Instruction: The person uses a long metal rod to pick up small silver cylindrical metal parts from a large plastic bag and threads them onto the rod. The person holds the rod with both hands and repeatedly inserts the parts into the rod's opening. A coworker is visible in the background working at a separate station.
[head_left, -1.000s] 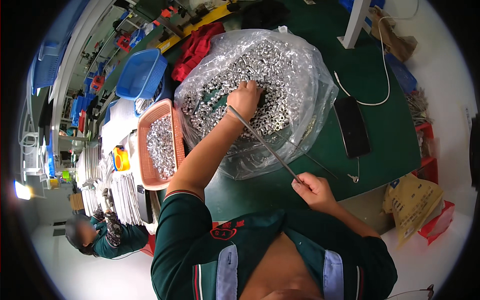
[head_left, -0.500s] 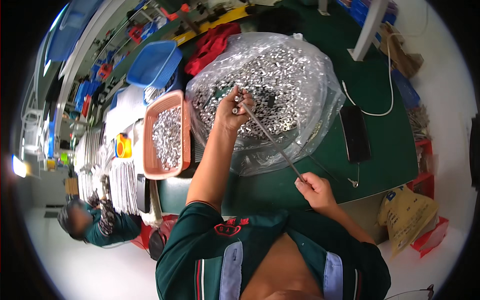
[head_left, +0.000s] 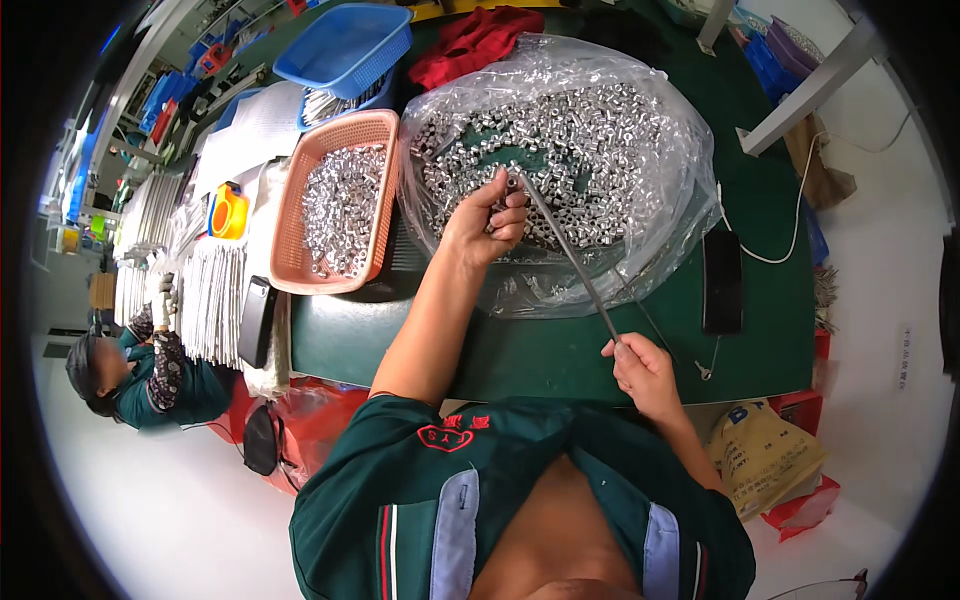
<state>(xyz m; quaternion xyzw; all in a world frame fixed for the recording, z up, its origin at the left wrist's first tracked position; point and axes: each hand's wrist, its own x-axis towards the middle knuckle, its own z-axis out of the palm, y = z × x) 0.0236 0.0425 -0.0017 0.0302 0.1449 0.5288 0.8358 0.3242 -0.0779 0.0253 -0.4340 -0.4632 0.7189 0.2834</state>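
Observation:
My left hand (head_left: 486, 222) is closed over the near left part of a big heap of small shiny metal sleeves (head_left: 600, 130). Its thumb and fingers pinch a small metal sleeve (head_left: 512, 183); whether more pieces lie in the palm is hidden. In my right hand (head_left: 645, 374), the fingers wrap round the near end of a thin grey metal rod (head_left: 570, 250). The rod slants up and left, and its far tip is right beside the pinched sleeve. I cannot tell whether the tip is inside it. A clear plastic bag (head_left: 690, 150) lies spread under and around the heap.
A pink basket (head_left: 283, 215) of similar small metal pieces stands left of the bag, with blue baskets (head_left: 340, 45) behind. Red cloth (head_left: 475, 42) lies at the back. A black phone (head_left: 722, 280), white cable (head_left: 780, 258) and metal post (head_left: 810, 90) are on the right. Another person (head_left: 150, 375) sits far left.
The view has shifted, so the table appears higher. My left fingers have curled from a more open palm holding several sleeves into a pinch by the rod's tip. The right hand keeps the rod.

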